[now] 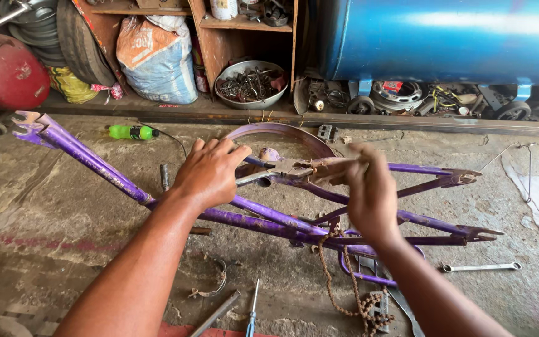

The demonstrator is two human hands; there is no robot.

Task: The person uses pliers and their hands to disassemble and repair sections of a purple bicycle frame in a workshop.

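Left hand (210, 171) wraps closed around the handles of the pliers (276, 171), whose jaws bite at the purple bicycle frame (263, 218) lying flat on the concrete floor (63, 212). Right hand (369, 193), at three o'clock from the pliers, pinches shut on the frame's rusty part there. A rusty chain (350, 287) trails off toward six o'clock. Screwdriver (252, 309) at seven, wrench (481, 267) at four, green bottle (132, 132) at ten. At twelve, a metal bowl (251, 84) full of small metal parts sits under the wooden shelf (244, 25).
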